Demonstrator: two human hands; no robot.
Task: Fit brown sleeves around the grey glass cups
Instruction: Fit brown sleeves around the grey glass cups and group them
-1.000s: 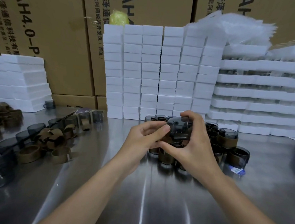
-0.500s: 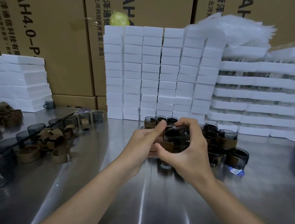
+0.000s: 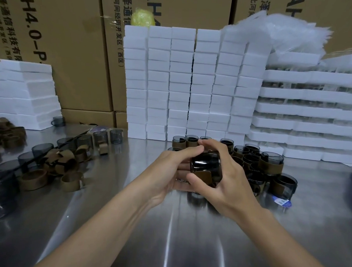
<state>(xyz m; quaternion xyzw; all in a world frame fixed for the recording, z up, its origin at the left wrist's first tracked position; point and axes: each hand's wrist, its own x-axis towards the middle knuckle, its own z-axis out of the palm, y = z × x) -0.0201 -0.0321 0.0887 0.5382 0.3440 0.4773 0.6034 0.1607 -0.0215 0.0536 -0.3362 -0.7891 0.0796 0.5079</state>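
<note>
We have one grey glass cup (image 3: 207,165) lifted off the counter (image 3: 176,234), held between both hands near the middle of the scene, just in front of the cluster of finished cups (image 3: 268,165) at the far right. Our right hand (image 3: 227,176) wraps the cup from the right, fingers curled over its far side and the thumb pressed on the brown sleeve (image 3: 203,176) at the cup's near lower edge. Our left hand (image 3: 169,169) closes in from the left, its thumb reaching over the top of the cup and its fingers tucked beneath; both grips are closed firmly on the cup, with no slack showing.

Only a patch of the sleeve shows beside the right thumb, so we cannot tell how far around the glass it sits. We judge that we are in the middle of seating this sleeve.

The next move calls for sliding or pressing the band until it lies snug and even around the wall, keeping steady pressure on smooth glass that could slip. Then the cup can join the sleeved ones on the right, and we reach left, where bare cups (image 3: 42,149) and loose sleeves (image 3: 70,181) lie waiting.
</note>
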